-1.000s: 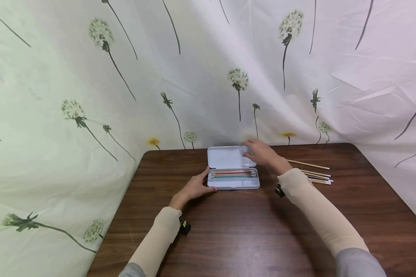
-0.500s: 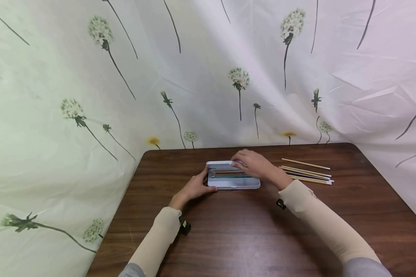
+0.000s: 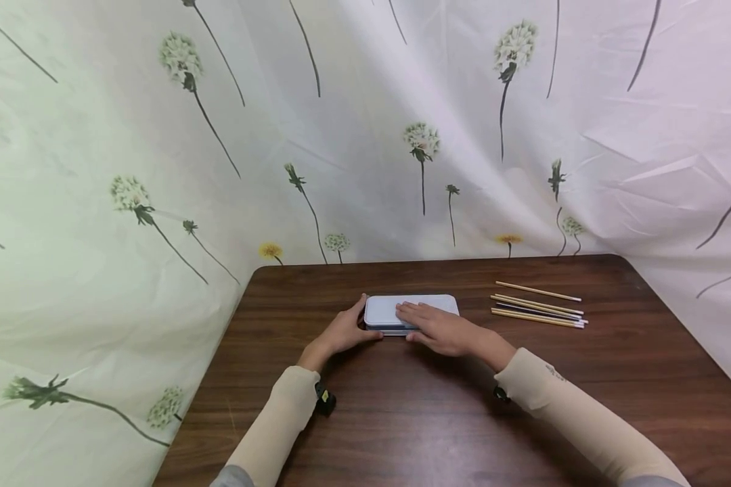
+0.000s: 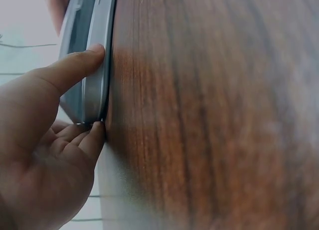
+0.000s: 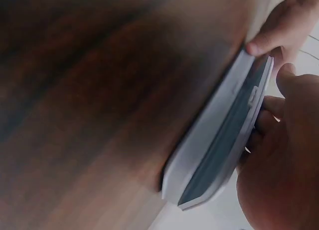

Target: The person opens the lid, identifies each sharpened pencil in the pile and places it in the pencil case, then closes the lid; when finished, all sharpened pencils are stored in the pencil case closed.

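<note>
A white pencil case lies on the table, its lid lowered over the base with a dark gap along the front. My left hand grips the left end, thumb on the front wall and fingers around the end. Across the top of the lid lies my right hand, fingers extended and thumb near the front edge. The right wrist view shows the lid's small latch standing off the base. The inside of the case is hidden.
Several loose pencils with pale ends lie to the right of the case on the brown wooden table. A white cloth printed with dandelions hangs behind the table's back edge.
The lid has swung from fully open down over the case, covering the pencils inside. My right hand came forward with it and now lies on top; the left hand stayed in place.
</note>
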Tool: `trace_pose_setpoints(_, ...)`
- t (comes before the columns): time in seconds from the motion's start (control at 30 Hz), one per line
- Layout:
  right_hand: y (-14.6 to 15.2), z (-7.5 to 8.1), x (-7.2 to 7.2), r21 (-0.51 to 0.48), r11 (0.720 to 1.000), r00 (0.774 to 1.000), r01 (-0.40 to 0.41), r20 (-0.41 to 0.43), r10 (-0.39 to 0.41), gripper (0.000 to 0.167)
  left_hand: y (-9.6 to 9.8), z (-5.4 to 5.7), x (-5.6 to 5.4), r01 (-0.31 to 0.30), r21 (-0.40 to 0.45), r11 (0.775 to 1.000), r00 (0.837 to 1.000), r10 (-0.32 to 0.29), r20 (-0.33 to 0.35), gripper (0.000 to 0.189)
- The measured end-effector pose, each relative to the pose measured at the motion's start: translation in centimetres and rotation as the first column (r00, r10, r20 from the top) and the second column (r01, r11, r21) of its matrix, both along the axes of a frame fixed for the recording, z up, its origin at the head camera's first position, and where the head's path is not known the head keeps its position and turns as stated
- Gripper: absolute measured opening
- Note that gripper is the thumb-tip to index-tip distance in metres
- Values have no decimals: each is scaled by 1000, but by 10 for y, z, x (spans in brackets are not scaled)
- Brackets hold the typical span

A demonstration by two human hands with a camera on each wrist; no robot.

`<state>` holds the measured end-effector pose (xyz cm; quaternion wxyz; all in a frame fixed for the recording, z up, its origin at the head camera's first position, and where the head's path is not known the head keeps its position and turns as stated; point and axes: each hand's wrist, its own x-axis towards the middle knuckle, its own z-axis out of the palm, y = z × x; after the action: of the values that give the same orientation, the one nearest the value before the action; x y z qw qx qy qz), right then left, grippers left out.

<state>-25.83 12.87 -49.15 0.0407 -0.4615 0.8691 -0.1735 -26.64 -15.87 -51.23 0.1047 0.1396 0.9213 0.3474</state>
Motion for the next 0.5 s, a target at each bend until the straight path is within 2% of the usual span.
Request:
trace_pose_setpoints(0.17,1,-4,3,23,999,1000,-25,6,25,62,3,2,1,1,-41,999,1000,-2,-30,106)
trace_pose_setpoints(0.5,0,-7,5,87,994,994,-63,-88,71,66,1,2,1,8,-33,999,1000,-9,-18,105)
